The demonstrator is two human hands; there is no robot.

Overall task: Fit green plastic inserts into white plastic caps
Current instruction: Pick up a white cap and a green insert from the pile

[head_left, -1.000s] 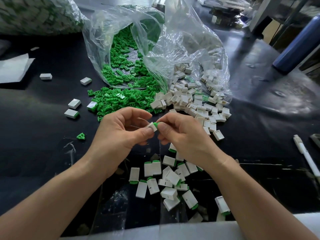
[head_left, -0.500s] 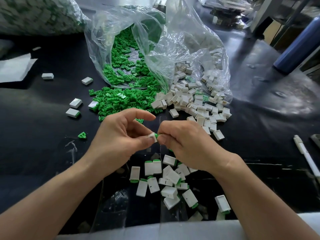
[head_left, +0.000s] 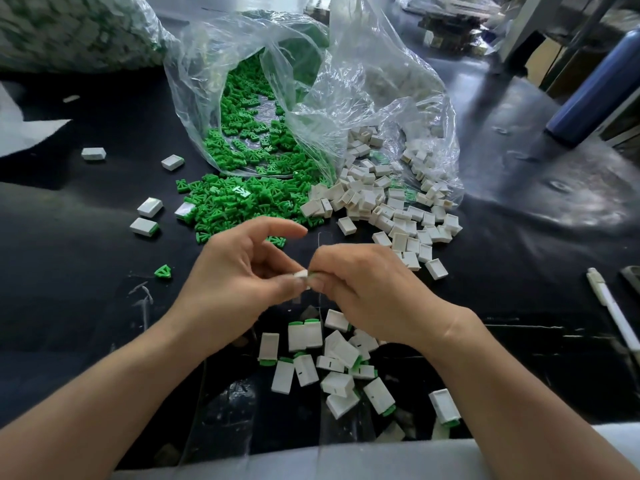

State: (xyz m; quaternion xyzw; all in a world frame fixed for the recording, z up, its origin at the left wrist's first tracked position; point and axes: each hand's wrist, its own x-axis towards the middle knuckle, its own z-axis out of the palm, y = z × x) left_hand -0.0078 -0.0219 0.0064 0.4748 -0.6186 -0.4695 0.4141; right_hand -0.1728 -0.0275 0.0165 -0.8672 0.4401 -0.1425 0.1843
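While the left hand is pinching a white cap between thumb and curled fingers, with the index finger lifted, the right hand is gripping a green insert against the cap's end. Only a sliver of green is showing. Both are hovering at the centre of the frame, above the bench.

A clear bag is lying at upper centre with its mouth facing down-frame. It is holding loose inserts, which are spilling into a green pile on the bench. Just right of it, a second bag is holding caps, and these are spilling into a white pile touching the green one. A big bag is sitting in the upper left, blurred, its contents showing green and white.

Below the hands, at lower centre, fitted caps with green ends are lying in a loose heap. A few more are lying scattered at left, and a lone insert is lying just left of the left hand.

A pale strip is running along the bottom edge, just below the heap. A pen is lying near the right edge, a blue cylinder is standing at upper right, and a white sheet is reaching in from the left edge. Bare bench is stretching left of the left hand, and between the right hand and the pen.
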